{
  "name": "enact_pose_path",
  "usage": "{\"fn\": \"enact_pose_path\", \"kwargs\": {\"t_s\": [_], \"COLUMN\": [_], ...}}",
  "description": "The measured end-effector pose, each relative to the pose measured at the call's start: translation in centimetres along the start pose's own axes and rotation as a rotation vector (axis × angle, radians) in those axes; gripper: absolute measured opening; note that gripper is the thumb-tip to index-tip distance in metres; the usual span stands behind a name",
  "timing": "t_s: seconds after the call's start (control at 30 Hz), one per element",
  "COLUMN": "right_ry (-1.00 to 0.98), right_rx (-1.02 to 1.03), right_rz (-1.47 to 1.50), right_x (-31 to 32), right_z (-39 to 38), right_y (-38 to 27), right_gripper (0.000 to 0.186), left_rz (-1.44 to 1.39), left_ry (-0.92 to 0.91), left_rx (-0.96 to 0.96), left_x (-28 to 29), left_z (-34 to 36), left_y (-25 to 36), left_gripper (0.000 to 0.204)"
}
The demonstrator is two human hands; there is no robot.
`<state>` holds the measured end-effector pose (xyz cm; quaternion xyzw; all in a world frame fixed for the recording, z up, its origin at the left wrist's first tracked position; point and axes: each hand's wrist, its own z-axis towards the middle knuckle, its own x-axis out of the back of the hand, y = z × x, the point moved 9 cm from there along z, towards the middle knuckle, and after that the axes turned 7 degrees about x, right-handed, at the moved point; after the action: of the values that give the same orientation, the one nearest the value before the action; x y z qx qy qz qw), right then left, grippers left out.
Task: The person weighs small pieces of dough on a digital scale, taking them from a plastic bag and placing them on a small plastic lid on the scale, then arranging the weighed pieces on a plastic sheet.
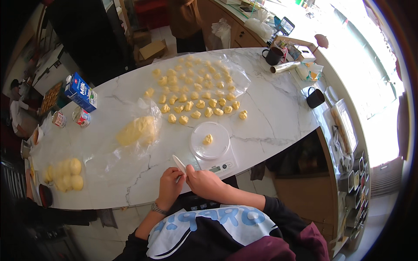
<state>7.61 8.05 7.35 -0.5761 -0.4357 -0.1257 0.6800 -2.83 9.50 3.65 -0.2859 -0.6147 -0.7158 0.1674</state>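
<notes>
Blade: a slim white pointed scraper, apparently plastic (177,163), rises out of the grip, its long axis slanting away and to the left.
Right hand: the right hand (203,181) is closed around the scraper's near end, thumb uppermost.
Left hand: the left hand (171,182), just left of the grip, has fingers curled in against the same end; whether they pinch it or only touch it, I cannot tell.
Weighed piece: a small pale-yellow lump of dough (207,139) sits ahead and to the right of the grip, well off the line of the blade, which points left of it; the right hand is nearer.
Scale: a white digital kitchen scale (226,166) with a round translucent tray (200,148) bears that lump, its near edge just beside the right hand.
Dough mass: a large yellow slab under clear plastic film (138,130) lies ahead and left.
Rows: many small yellow dough pieces (200,104) spread farther ahead, the back ones beneath clear sheeting (242,82).
</notes>
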Motion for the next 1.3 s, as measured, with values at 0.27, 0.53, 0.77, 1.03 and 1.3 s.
{"fn": "enact_pose_path", "kwargs": {"t_s": [0.27,0.53,0.77,1.03,1.3], "right_ry": [0.009,0.505,0.651,0.348,-0.059], "right_rx": [-0.040,-0.096,-0.197,-0.137,0.045], "right_rz": [0.042,0.234,0.268,0.038,-0.105], "right_x": [-1.8,6.6,10.4,7.4,1.2], "right_z": [-1.8,-4.9,-7.5,-4.9,1.1], "right_y": [1.8,3.8,5.7,4.0,0.8], "right_gripper": [0.026,0.025,0.011,0.018,0.019], "left_rz": [-0.169,-0.168,0.099,0.216,0.052], "left_ry": [-0.008,0.010,0.180,-0.033,0.125], "left_rx": [0.195,-0.285,-0.354,-0.092,-0.148], "left_x": [1.6,-0.7,-1.6,0.1,1.8], "left_z": [1.8,8.7,8.9,2.7,0.9], "left_y": [0.4,7.4,7.8,2.2,0.9], "left_gripper": [0.010,0.020,0.023,0.031,0.014]}}
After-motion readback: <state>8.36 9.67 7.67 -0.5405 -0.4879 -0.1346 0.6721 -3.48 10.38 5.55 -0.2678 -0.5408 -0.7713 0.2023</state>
